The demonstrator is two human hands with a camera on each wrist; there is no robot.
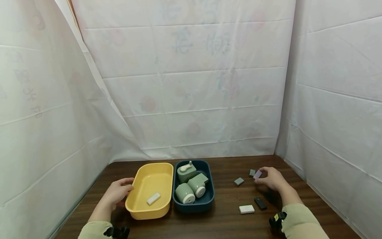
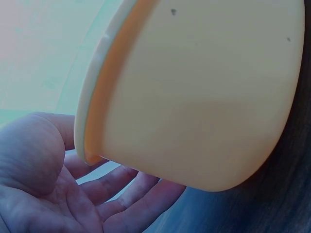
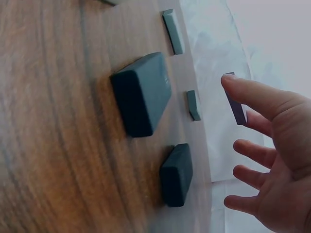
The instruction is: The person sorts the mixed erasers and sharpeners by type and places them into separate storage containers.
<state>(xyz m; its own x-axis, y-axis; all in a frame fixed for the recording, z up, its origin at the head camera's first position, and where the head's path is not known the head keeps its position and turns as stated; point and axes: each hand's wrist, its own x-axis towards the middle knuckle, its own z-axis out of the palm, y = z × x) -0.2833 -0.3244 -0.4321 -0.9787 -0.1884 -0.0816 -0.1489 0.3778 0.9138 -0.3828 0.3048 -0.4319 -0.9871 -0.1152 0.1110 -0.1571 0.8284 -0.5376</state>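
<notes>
My left hand point(image 1: 117, 192) holds the left rim of a yellow tray point(image 1: 149, 212), its thumb at the rim and its fingers along the outer wall. In the left wrist view, the tray wall point(image 2: 194, 97) hides those fingertips. A white block point(image 1: 153, 199) lies inside the tray. Over the table's right side, my right hand point(image 1: 272, 179) pinches a small, thin purple block point(image 1: 257, 174) between thumb and index finger. Its other fingers are spread apart in the right wrist view. Just left of the purple block is a small grey block point(image 1: 252, 172).
Touching the yellow tray, a dark blue tray point(image 1: 195, 208) holds several green vessels point(image 1: 185, 193) with white parts. Another grey block point(image 1: 238, 181), a white block point(image 1: 246, 209) and a black block point(image 1: 260, 203) lie on the wooden table point(image 1: 223, 222). White sheeting point(image 1: 191, 89) encloses the back and sides.
</notes>
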